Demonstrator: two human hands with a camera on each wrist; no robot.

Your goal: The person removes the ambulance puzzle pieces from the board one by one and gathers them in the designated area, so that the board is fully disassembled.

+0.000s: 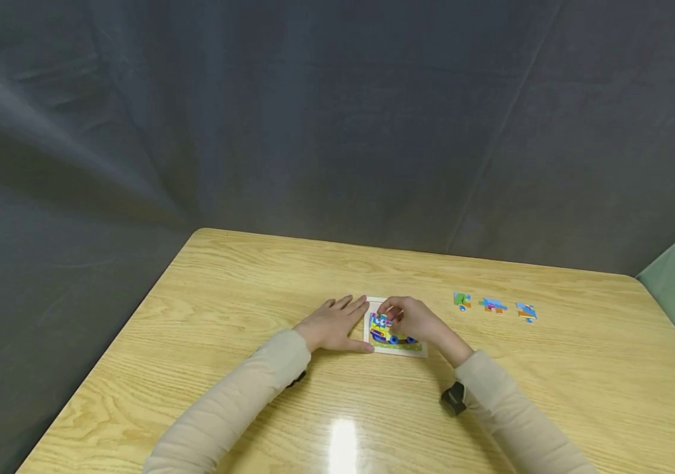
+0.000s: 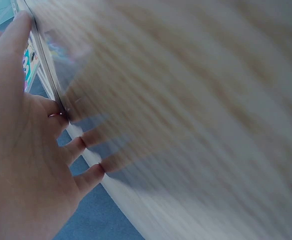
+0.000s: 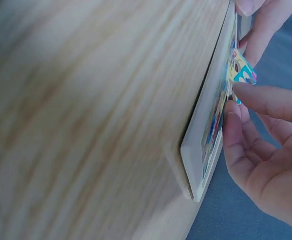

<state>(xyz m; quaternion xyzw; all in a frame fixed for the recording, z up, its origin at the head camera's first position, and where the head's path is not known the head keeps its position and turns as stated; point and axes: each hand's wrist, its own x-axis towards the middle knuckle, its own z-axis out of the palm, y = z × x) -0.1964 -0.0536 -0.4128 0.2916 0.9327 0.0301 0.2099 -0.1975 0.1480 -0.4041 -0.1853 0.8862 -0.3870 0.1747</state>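
Observation:
A small jigsaw puzzle in a white-bordered tray lies on the table, showing a yellow and blue vehicle with cartoon eyes. My left hand is spread at the tray's left side, thumb near the lower corner and fingertips near the upper one. In the left wrist view that hand has its fingertips down on the tabletop. Over the tray, my right hand pinches a puzzle piece between thumb and fingers. The piece, yellow with part of an eye, stands tilted up from the tray in the right wrist view.
Three loose puzzle pieces lie in a row to the right: a green one, a blue and pink one and a blue and orange one. A dark curtain hangs behind the wooden table.

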